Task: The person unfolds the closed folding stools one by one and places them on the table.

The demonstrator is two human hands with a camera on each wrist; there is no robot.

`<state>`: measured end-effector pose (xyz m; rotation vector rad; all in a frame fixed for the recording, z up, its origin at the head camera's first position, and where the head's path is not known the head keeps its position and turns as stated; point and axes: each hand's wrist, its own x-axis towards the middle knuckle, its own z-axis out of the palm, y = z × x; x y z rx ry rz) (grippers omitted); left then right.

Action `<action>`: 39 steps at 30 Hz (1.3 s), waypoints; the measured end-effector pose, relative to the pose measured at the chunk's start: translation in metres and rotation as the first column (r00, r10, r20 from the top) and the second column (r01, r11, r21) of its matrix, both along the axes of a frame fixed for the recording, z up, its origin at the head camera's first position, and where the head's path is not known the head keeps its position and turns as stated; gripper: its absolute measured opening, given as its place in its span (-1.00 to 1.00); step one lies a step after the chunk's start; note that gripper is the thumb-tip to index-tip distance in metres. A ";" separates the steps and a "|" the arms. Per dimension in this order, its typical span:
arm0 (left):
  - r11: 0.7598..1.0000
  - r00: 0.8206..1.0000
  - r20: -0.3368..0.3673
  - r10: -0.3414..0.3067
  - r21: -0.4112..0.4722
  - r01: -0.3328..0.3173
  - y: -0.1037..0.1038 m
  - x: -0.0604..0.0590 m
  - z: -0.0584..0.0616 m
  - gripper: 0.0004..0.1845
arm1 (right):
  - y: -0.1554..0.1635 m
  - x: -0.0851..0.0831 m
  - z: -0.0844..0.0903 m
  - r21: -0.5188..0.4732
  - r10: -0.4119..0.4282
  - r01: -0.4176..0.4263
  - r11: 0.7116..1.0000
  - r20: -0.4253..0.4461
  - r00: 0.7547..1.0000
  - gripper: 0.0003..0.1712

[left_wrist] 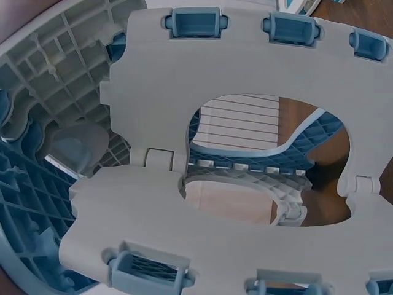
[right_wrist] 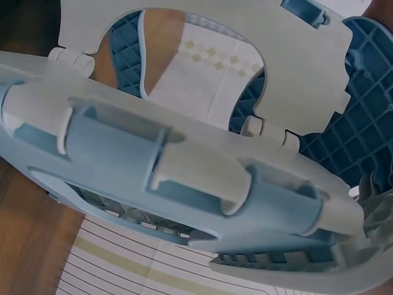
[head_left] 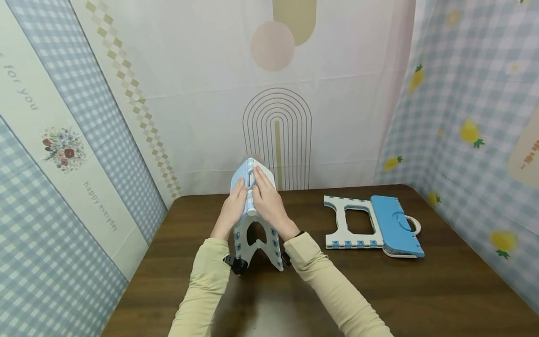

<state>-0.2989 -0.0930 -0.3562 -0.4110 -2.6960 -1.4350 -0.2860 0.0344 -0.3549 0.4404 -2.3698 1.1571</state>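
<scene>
A blue-and-white folding step stool (head_left: 271,243) stands partly folded on the table, its two seat halves tilted up to a ridge. My left hand (head_left: 230,208) lies along the blue half with its fingers straight. On the white half, my right hand (head_left: 271,203) presses from the other side, fingers extended toward the far end. The left wrist view shows a hinged white end panel (left_wrist: 245,67) with blue pivots and a large cutout. Ribbed undersides show beside it. In the right wrist view, a blue-and-white hinged edge (right_wrist: 202,172) crosses close to the camera.
A second folding step stool (head_left: 393,227) lies flat at the right on the dark wooden table (head_left: 421,290), its white handle (head_left: 414,224) pointing right. Patterned cloth (head_left: 202,131) hangs behind the table and along both sides.
</scene>
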 end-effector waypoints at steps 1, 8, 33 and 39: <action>1.000 1.000 -0.004 0.000 0.001 0.000 0.000 0.000 0.000 -0.38 | 0.000 0.001 0.000 -0.001 -0.007 0.007 1.000 -0.006 1.000 -0.40; 1.000 1.000 -0.024 0.001 -0.012 -0.002 0.000 0.002 0.003 -0.38 | 0.001 0.003 -0.001 -0.017 -0.079 0.079 0.997 -0.049 0.996 -0.42; 0.996 0.998 -0.060 0.000 -0.085 -0.005 0.006 0.000 0.000 -0.40 | 0.010 0.003 -0.001 0.057 -0.120 0.126 0.990 -0.092 0.988 -0.46; 0.993 0.996 -0.084 -0.004 -0.119 -0.006 0.006 0.001 0.001 -0.40 | 0.012 0.002 -0.002 0.114 -0.117 0.128 0.985 -0.098 0.988 -0.46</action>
